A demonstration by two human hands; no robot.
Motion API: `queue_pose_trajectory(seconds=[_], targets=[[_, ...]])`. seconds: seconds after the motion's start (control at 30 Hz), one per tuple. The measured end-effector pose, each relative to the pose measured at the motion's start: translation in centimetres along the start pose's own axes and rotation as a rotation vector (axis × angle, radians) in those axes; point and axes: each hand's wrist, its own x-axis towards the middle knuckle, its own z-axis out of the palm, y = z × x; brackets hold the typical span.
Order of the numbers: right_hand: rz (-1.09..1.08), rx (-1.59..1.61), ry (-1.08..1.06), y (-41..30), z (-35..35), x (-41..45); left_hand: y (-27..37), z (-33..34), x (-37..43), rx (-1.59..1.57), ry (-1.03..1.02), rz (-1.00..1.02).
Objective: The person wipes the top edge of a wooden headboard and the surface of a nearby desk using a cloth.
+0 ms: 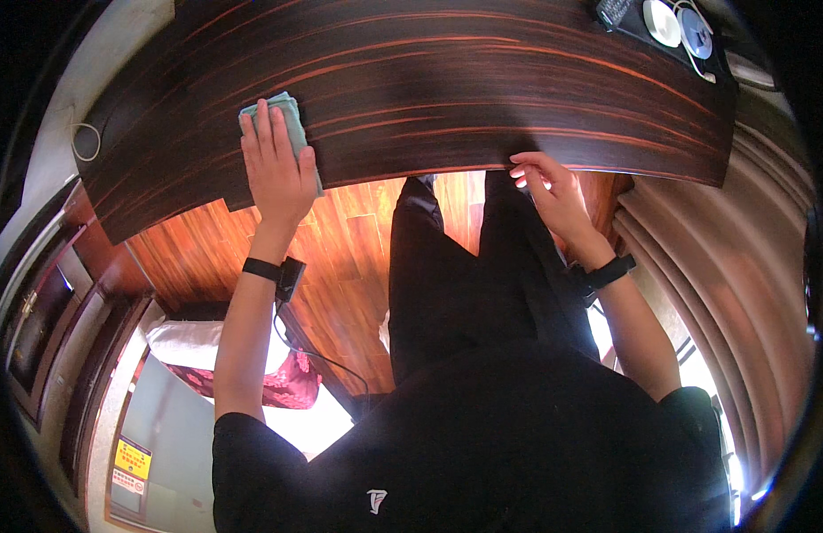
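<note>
My left hand (275, 166) lies flat over a folded light green cloth (293, 126) on the dark wood-grain tabletop (451, 86), close to its front edge. The fingers point away from me, and part of the cloth shows beyond and beside them. My right hand (551, 190) hovers by the front edge of the tabletop to the right, with its fingers loosely curled and nothing seen in it. Whether it touches the edge cannot be told.
At the far right of the tabletop a black tray (641, 23) holds a remote control (612, 12), a white round item (662, 22), a blue-and-white round item (696, 33) and a white cable. Long curtains (704, 266) hang at right. A bed with a red cover (291, 386) stands behind at left.
</note>
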Motion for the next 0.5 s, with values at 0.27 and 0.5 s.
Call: queue_pose_trajectory(seconds=[0.27, 0.5], targets=[[0.031, 0.012, 0.04, 0.7, -1.3, -0.1, 5.9, 1.3, 2.6, -0.009, -0.042, 0.004], [0.061, 0.019, 0.065, 2.4, -2.6, 0.3, 11.7, 3.2, 6.1, -0.071, -0.035, 0.049]])
